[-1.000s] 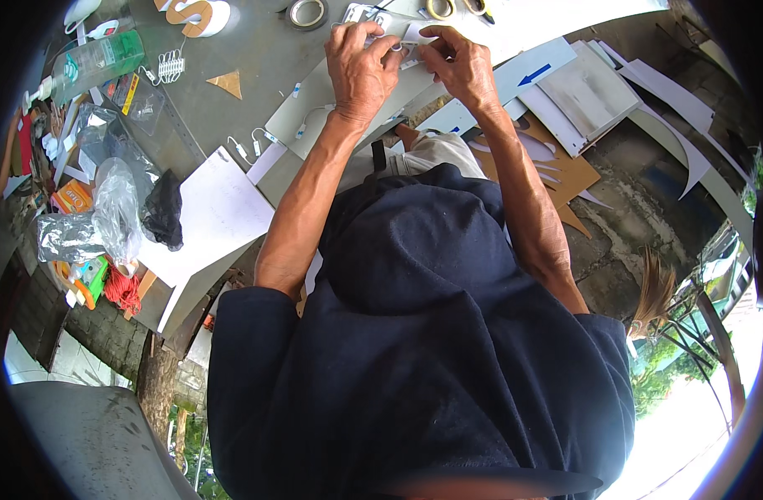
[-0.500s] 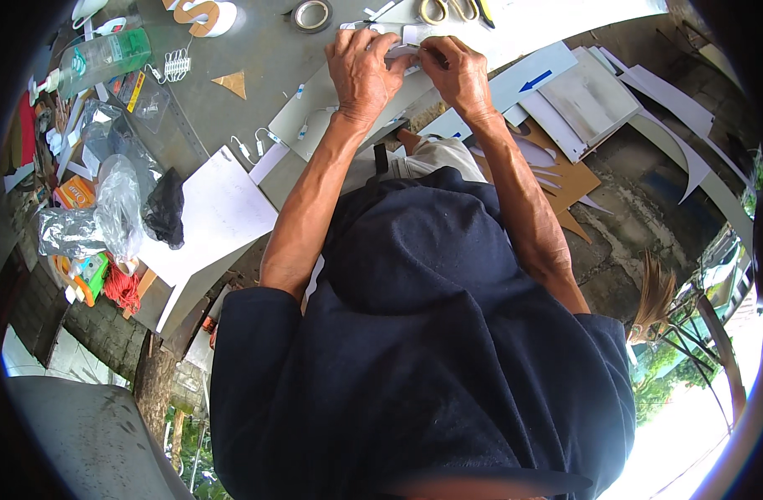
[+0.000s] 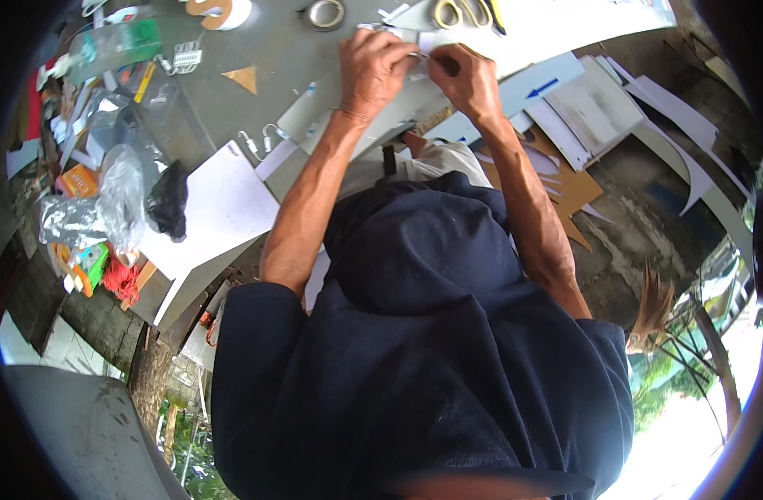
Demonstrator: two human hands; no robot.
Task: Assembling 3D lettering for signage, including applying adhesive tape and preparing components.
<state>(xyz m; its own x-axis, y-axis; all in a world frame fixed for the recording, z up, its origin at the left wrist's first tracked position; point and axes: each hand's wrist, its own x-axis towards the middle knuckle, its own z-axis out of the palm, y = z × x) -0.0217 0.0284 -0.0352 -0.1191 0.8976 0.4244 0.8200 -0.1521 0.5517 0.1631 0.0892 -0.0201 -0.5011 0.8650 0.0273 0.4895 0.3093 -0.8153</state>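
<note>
Over the grey worktable my left hand [image 3: 371,75] is closed, its thumb and forefinger pinched toward the right. Close beside it, my right hand [image 3: 467,81] is curled with its fingertips pressed together. A thin, light-coloured piece seems to run between the two pinches, too small to name. Beneath and around the hands lie pale flat sheets [image 3: 319,112] and small white scraps. Just beyond them are a roll of dark tape [image 3: 324,14] and scissors with yellowish handles [image 3: 461,12].
On the left are a green-tinted bottle [image 3: 115,43], clear plastic bags [image 3: 119,196], a black bag [image 3: 169,202] and a white board [image 3: 219,208]. A small brown triangle [image 3: 243,80] and white wired modules [image 3: 187,57] lie on the table. Cut panels [image 3: 594,108] are stacked at the right.
The view has shifted slightly. My left fingers have drawn into a tighter pinch, and a small gap now shows between the hands. The white piece seen between them earlier is less visible.
</note>
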